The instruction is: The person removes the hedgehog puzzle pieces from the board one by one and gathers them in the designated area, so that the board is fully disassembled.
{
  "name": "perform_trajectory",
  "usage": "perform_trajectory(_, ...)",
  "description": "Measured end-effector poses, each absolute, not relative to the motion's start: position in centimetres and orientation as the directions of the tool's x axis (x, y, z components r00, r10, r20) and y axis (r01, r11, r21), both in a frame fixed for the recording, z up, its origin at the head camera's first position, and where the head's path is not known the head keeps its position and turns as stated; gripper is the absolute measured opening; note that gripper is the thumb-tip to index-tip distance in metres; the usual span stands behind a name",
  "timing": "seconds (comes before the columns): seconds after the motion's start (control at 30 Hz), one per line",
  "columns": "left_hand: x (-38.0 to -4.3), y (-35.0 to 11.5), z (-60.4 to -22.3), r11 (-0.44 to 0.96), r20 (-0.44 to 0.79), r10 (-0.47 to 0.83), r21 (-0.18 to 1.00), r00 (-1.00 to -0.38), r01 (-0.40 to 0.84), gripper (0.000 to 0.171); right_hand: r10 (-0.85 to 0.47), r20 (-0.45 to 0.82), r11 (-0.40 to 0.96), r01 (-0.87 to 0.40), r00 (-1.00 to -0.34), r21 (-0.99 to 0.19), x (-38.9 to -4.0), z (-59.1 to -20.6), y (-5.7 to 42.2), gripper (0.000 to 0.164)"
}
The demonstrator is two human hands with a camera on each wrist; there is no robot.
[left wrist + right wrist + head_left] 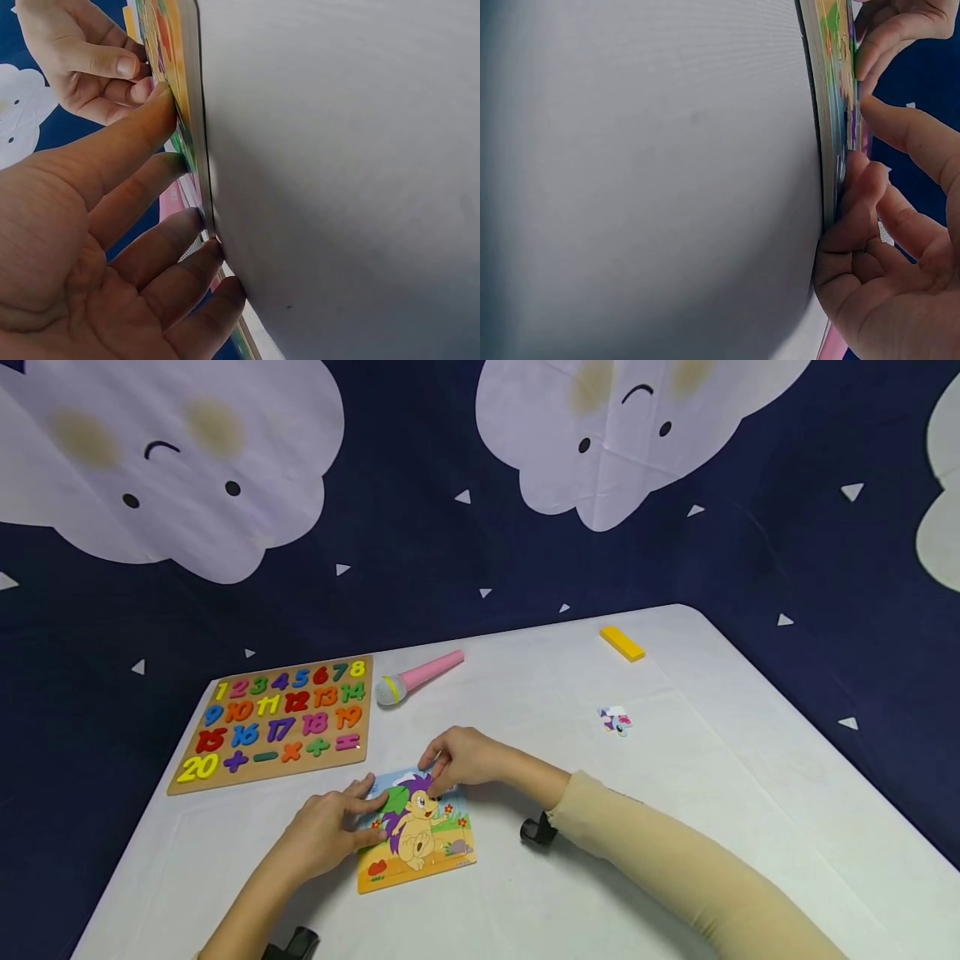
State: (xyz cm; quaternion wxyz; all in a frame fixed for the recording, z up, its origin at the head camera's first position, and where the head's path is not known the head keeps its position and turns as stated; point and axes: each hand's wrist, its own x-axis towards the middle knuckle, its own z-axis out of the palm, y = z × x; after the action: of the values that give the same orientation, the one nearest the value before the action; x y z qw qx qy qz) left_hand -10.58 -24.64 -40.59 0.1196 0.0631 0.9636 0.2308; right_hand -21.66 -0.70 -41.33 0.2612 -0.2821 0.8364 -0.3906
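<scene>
A hedgehog jigsaw puzzle (pixel 417 839) lies flat on the white table in the head view. My left hand (pixel 324 828) is at its left side, fingers spread and fairly straight. Its thumb and forefinger touch the picture; the other fingertips rest by the puzzle's edge in the left wrist view. Over the top right part of the puzzle, my right hand (pixel 467 758) has its thumb and bent fingers close together. They appear to pinch a small puzzle piece (pixel 850 127) at the picture's surface, mostly hidden by the fingers. Farther right on the table lies loose puzzle material (pixel 617 720), pale with a butterfly print.
A wooden number board (pixel 281 720) lies behind the left hand. Beside it is a pink toy microphone (pixel 422 677). A yellow block (pixel 622 643) lies near the back edge. Dark curtain cloth with clouds (pixel 405 510) hangs behind the table.
</scene>
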Motion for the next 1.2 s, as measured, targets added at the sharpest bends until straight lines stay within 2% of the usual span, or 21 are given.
perform_trajectory(0.3, -10.6, -24.5, -40.3, 0.891, -0.215, 0.172, 0.450, -0.961, 0.059, 0.056, -0.649, -0.224, 0.565, -0.264, -0.727, -0.781, -21.3, -41.2, -1.0, 0.033)
perform_trajectory(0.6, -10.7, -24.6, -40.3, 0.898, -0.216, 0.191, 0.433, -0.958, 0.081, 0.056, -0.666, -0.212, 0.566, -0.300, -0.715, -0.768, -21.0, -41.3, -1.3, 0.038)
perform_trajectory(1.2, -10.6, -24.6, -40.3, 0.894, -0.211, 0.199, 0.440, -0.957, 0.089, 0.057, -0.588, -0.212, 0.615, -0.262, -0.781, -0.744, -19.9, -41.3, -2.1, 0.039)
